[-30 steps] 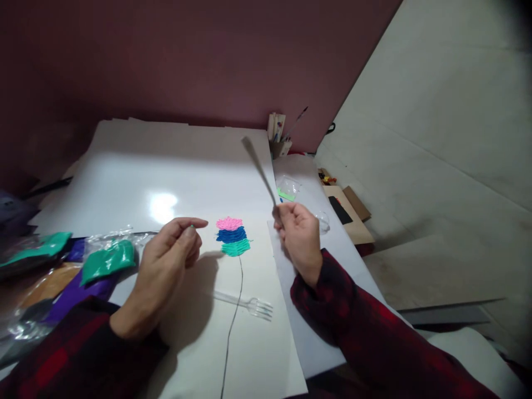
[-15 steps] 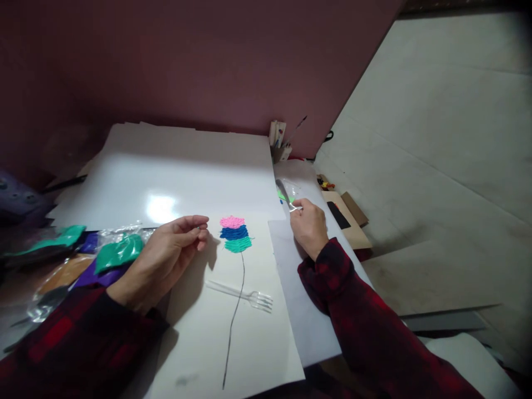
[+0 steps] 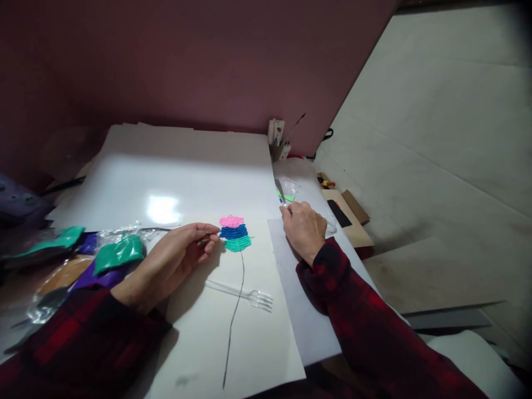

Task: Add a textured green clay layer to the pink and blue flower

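Observation:
On the off-white sheet is a flower shape of pink clay, dark blue clay and green clay, with a drawn dark line running down as a stem. My left hand is closed in a pinch, fingertips at the left edge of the blue and green bands; whatever sits between them is too small to name. Right of the sheet, my right hand is curled round the lower part of a see-through plastic knife, its blade pointing away. A clear plastic fork lies across the stem.
Bagged clay packs, a green one among them, crowd the left side. A glossy white board lies behind the sheet. Farther back stands a pen holder with a brush. Cardboard lies to the right.
My left hand has moved right, its fingertips now at the clay's edge. My right hand has shifted slightly left and turned lower over the knife's handle. The fork has stayed put.

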`<act>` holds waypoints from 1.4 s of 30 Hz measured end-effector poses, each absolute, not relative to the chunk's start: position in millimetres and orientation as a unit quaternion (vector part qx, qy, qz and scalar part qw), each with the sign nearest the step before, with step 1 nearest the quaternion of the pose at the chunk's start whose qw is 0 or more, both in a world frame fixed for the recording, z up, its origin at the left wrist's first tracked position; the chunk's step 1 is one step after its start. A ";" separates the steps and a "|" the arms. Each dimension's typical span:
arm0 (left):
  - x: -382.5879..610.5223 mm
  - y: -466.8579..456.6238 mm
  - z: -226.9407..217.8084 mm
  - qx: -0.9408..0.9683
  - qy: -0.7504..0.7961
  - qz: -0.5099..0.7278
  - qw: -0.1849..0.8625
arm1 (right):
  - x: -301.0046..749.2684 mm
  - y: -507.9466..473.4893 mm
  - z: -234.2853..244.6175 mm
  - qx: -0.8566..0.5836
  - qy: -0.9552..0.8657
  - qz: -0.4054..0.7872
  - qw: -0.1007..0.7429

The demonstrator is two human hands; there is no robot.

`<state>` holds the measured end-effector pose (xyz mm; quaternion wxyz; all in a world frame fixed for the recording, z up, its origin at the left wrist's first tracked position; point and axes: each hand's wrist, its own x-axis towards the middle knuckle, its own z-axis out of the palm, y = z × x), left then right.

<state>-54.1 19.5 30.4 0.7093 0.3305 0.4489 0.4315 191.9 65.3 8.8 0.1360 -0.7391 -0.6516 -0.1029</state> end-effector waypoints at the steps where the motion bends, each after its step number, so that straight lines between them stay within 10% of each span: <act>1: -53.9 19.3 30.8 0.325 0.435 0.432 0.720 | 192.1 65.1 8.4 -0.735 -0.653 -0.113 0.144; 42: -42.6 13.2 35.5 0.475 0.606 0.461 0.441 | 173.8 47.2 4.7 -0.561 -0.759 -0.066 0.324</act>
